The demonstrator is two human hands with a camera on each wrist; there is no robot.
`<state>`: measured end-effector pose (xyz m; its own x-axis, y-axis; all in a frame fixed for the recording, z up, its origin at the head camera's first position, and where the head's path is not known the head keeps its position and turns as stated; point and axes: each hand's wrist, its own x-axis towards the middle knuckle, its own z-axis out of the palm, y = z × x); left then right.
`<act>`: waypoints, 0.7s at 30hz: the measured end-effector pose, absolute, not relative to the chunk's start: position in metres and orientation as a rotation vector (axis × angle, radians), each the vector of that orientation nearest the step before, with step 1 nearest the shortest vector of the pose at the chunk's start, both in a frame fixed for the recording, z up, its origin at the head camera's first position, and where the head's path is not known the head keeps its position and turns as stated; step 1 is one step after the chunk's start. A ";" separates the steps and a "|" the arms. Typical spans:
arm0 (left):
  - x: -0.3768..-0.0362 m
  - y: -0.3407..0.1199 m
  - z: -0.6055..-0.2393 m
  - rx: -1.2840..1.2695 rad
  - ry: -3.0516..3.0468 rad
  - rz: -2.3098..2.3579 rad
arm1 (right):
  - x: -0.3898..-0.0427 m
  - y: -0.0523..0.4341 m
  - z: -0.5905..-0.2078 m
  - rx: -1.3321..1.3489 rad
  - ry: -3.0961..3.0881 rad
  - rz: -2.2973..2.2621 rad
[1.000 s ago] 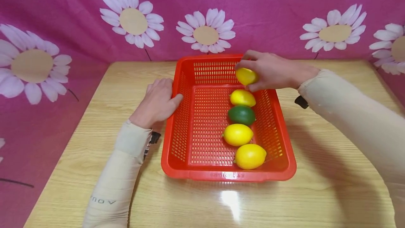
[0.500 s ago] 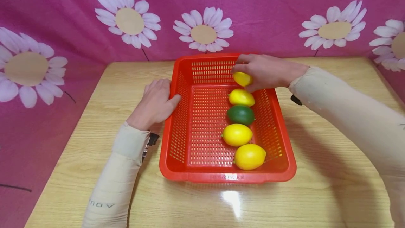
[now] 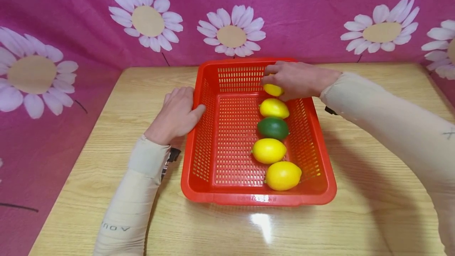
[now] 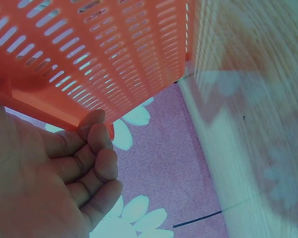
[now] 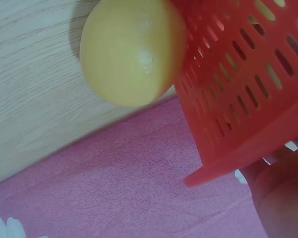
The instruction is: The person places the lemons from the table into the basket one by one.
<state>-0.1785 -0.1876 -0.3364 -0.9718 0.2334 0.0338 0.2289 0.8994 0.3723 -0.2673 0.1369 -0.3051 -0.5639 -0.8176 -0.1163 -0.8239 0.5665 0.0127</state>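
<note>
A red plastic basket (image 3: 227, 198) with slotted walls sits on the table. My left hand (image 3: 175, 113) grips its left rim, thumb over the inner side and fingers outside, as the left wrist view shows the fingers (image 4: 102, 163) by the wall. At the far right corner inside the basket, my right hand (image 3: 300, 80) holds a yellow lemon (image 3: 273, 90), partly covered by the fingers. Toward me from it run a lemon (image 3: 274, 108), a green lime (image 3: 273, 128), another lemon (image 3: 269, 151) and a nearest lemon (image 3: 283, 176), in a row along the right side.
In the right wrist view a round yellow fruit (image 5: 129, 54) lies on the table outside the basket wall; the arm hides it in the head view. The wooden table (image 3: 227, 232) ends at a pink flowered cloth (image 3: 298, 15) behind.
My right hand has lowered the lemon slightly into the far right corner, behind the row. The left hand and the other fruits stay in place.
</note>
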 end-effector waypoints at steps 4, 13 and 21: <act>-0.178 -0.187 -0.336 0.372 3.049 0.599 | -0.268 0.134 -0.306 -1.405 2.678 0.122; -0.179 -0.188 -0.337 0.365 3.052 0.601 | -0.270 0.127 -0.311 -1.419 2.641 0.194; -0.178 -0.188 -0.337 0.367 3.053 0.593 | -0.269 0.122 -0.312 -1.342 2.603 0.264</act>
<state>-0.1784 -0.1876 -0.3365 -0.9725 0.2304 0.0351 0.2268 0.9008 0.3703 -0.2691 0.1217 -0.3119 -0.5678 -0.7817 -0.2579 -0.8176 0.5719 0.0666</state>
